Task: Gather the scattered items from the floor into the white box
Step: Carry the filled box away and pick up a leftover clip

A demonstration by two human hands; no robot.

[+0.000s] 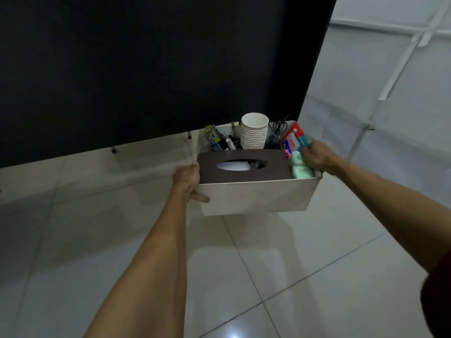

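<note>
- White box (256, 198): hanging level above the floor (317, 264), probably keeping contents in.
- Left hand (186, 179): clasping the left end, thumb on front wall.
- Right hand (317, 158): curling over the right rim, balancing.
- Tissue box (244, 175), paper cups (253, 135): sitting inside.

In the box (256, 198) the tissue holder (244, 178) lies nearest, the stack of cups (253, 134) behind it, pens (214, 140) at the rear left, and packets (291, 142) along the right wall.
</note>
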